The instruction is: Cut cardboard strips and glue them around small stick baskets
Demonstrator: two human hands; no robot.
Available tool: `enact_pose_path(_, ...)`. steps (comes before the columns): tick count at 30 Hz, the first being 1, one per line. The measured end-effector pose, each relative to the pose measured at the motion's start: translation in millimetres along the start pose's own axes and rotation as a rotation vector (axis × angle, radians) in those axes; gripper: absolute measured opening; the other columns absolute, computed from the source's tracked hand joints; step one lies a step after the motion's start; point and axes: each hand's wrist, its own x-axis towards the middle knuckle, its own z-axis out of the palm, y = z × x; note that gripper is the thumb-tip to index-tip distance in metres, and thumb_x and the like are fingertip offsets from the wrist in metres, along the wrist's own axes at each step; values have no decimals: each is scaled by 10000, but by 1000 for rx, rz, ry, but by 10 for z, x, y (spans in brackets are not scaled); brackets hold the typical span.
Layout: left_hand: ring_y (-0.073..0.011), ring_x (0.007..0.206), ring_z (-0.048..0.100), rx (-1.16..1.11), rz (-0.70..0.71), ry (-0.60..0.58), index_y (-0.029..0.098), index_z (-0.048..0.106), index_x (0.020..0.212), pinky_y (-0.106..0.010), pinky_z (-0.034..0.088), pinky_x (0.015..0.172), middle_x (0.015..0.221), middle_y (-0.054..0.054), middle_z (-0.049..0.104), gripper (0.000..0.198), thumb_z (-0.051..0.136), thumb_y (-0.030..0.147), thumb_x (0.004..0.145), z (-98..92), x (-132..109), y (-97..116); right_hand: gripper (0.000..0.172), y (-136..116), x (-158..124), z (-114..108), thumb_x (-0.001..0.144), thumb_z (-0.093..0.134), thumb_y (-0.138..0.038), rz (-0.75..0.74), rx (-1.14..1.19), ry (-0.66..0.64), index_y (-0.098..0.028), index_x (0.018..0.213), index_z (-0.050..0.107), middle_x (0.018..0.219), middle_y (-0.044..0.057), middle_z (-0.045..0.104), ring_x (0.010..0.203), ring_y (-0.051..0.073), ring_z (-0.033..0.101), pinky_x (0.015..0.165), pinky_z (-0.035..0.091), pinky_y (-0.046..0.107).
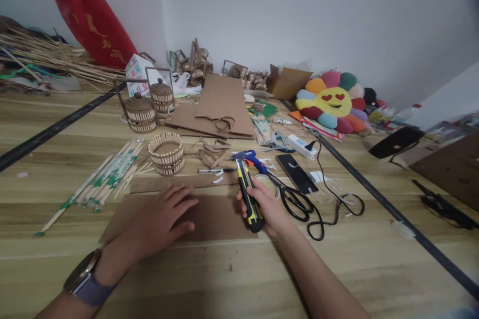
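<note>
My left hand [159, 222] lies flat with fingers spread on a brown cardboard sheet [217, 217] on the wooden floor. My right hand [267, 207] is closed round a yellow-and-black utility knife [249, 194], held at the sheet's right edge with its tip pointing away from me. A watch with a grey strap is on my left wrist. Black scissors [295, 199] lie just right of my right hand.
A small round stick basket [166, 152] and a bundle of wrapped chopsticks [108, 177] lie ahead left. A blue glue gun [252, 158], a black phone [297, 172], a power strip [301, 144] with black cable, cardboard pieces [220, 107] and a flower cushion [331, 102] lie beyond.
</note>
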Motion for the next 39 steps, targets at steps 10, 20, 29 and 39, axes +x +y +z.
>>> enact_pose_path(10,-425,1534,194,170,-190,201,139,428,1539,-664,270,1173,1642,-205,308,610,306,508,1069,250,81,59,144,-455,-192,187,964,522,-349,-119,-1021,-452,-220,983,585,743,-13,650,614,147,596,571,423,247)
enact_pose_path(20,-432,1517,243,212,-215,116,167,467,1526,-663,254,1177,1620,-190,366,571,419,476,1048,337,129,113,251,-284,-221,585,1019,532,-296,-158,-1911,-714,-165,1215,621,1027,147,773,921,297,727,658,433,307)
enact_pose_path(29,-440,1512,249,176,-216,102,157,504,1501,-672,248,1174,1610,-206,376,551,452,454,1040,307,137,143,275,-292,-219,662,1038,497,-283,-139,-1991,-752,-170,1263,607,1085,131,765,960,299,726,642,452,309)
enact_pose_path(39,-421,1499,294,210,-226,156,195,547,1472,-651,293,1162,1578,-182,441,533,453,486,1036,358,135,147,242,-292,-211,627,1045,486,-288,-170,-2004,-785,-158,1212,606,1097,110,756,988,271,717,696,472,299)
